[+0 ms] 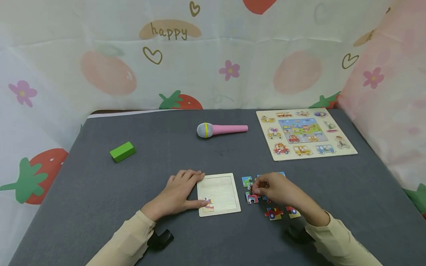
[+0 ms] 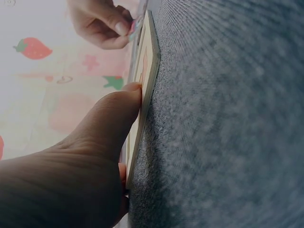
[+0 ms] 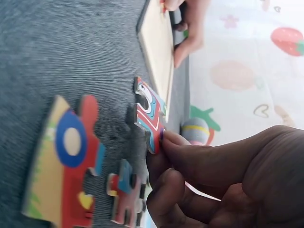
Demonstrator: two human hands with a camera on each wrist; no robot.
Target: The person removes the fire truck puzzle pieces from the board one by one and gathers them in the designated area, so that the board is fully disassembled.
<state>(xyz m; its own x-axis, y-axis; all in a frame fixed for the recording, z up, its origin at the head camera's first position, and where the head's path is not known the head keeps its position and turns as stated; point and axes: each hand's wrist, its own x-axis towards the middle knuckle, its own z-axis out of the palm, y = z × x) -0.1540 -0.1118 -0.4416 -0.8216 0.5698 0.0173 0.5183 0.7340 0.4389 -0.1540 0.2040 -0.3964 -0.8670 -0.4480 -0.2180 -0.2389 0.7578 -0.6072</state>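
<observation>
My left hand (image 1: 181, 192) rests along the left side of a square wooden puzzle tray (image 1: 221, 184). Its thumb presses on a puzzle piece (image 1: 209, 207) lying in the tray's near left corner, and the other fingers reach the far left corner. Right of the tray, my right hand (image 1: 274, 187) pinches a red and blue puzzle piece (image 3: 151, 114) between thumb and fingertips. Around and under it are several loose pieces, among them a green and blue piece (image 1: 247, 181) and two red car pieces with wheels (image 1: 274, 213). Part of this group is hidden by the hand.
A pink toy microphone (image 1: 229, 129) lies beyond the tray. At the back right is a wooden vehicle puzzle board (image 1: 269, 149), and a green block (image 1: 122, 152) sits to the left. A printed curtain (image 1: 213, 55) closes off the grey table's (image 1: 83, 203) far side.
</observation>
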